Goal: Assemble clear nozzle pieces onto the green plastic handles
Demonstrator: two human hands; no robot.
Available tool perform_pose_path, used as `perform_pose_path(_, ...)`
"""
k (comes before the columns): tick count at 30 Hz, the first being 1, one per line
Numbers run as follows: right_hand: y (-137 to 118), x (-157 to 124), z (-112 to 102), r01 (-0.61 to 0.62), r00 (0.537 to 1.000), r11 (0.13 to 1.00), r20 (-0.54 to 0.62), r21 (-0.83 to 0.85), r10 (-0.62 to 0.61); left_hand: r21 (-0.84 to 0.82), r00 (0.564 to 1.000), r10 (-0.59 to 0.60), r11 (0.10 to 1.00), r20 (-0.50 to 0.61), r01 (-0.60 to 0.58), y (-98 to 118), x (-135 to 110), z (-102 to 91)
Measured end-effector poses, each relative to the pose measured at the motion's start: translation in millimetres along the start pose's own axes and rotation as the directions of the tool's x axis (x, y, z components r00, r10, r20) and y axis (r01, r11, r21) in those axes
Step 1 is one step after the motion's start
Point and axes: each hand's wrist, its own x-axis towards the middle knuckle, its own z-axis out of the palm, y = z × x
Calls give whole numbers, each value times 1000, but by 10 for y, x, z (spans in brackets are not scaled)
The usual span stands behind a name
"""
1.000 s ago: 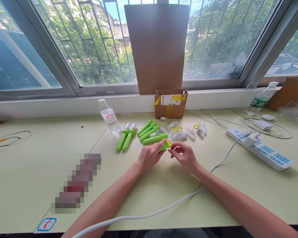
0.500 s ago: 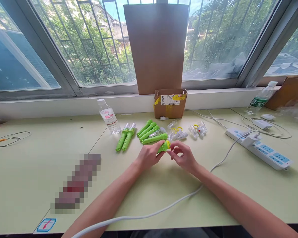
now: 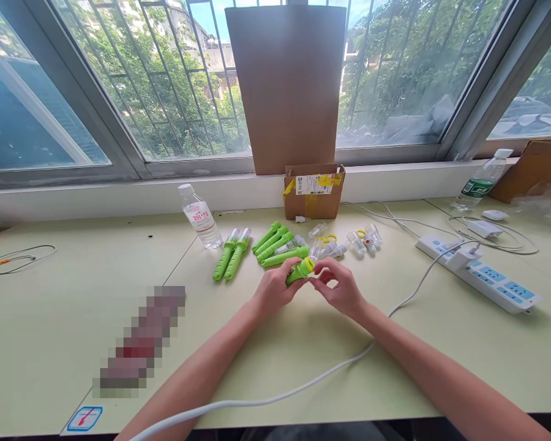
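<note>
A short green plastic tube with a yellow ring round its mouth is gripped in my left hand. Its open end points up and to the right. My right hand has its thumb and forefinger bent together at the tube's mouth, close to the ring; whatever lies between the fingertips is too small to make out. Just beyond my hands lie several green handles, and to their left two green handles with clear tips lie side by side. Clear plastic caps are scattered behind my right hand.
A water bottle stands behind the paired handles, and a small cardboard box is against the sill. More clear pieces lie to the right. A power strip is at the right, and its white cable crosses in front of me over my left forearm.
The green tube has tipped so that its yellow-ringed mouth shows more. Both hands have stayed in nearly the same place.
</note>
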Motion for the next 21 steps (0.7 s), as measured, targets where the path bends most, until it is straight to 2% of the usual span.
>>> perform_pose_path(4, -8, 23, 0, -9, 1000, 1000, 2, 9, 9, -248, 990, -127, 959, 59, 138, 42, 15, 6)
perform_pose_path(10, -12, 52, -16, -46, 998, 999, 34, 23, 45, -548, 940, -269, 764, 209, 340, 75, 23, 28)
perform_pose_path(17, 105, 84, -28, -114, 990, 993, 89, 39, 110, -650, 886, -284, 603, 367, 463, 57, 56, 5)
perform_pose_path(21, 194, 81, -26, -134, 988, 989, 79, 67, 129, -648, 850, -243, 560, 467, 516, 44, 76, -49)
